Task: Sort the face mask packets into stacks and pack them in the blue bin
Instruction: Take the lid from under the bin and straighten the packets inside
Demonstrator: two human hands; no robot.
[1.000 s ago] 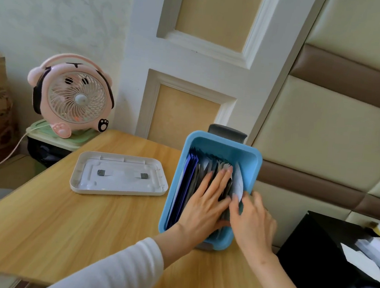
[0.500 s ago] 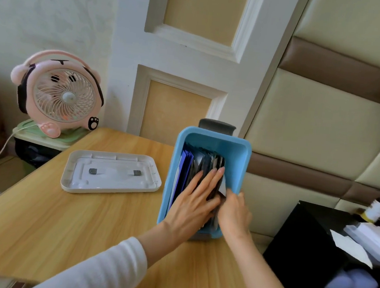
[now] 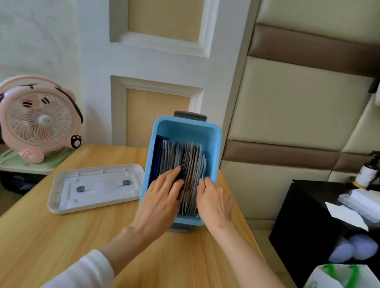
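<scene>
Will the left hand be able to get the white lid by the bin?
Probably yes: the left hand rests on packets in the blue bin, and the white lid lies just beside it, nothing between but the bin's wall.

Light blue bin [image 3: 216, 146] with grey handles [image 3: 190, 115], holding navy packets [image 3: 157, 154] at left and silver-grey packets [image 3: 191, 167] at right. Left: white lid [image 3: 96, 188] with grey clips [image 3: 80, 188]. Far left: pink fan [image 3: 40, 120] with black paw print [image 3: 76, 139]. Pale wood-grain table [image 3: 36, 233].
</scene>
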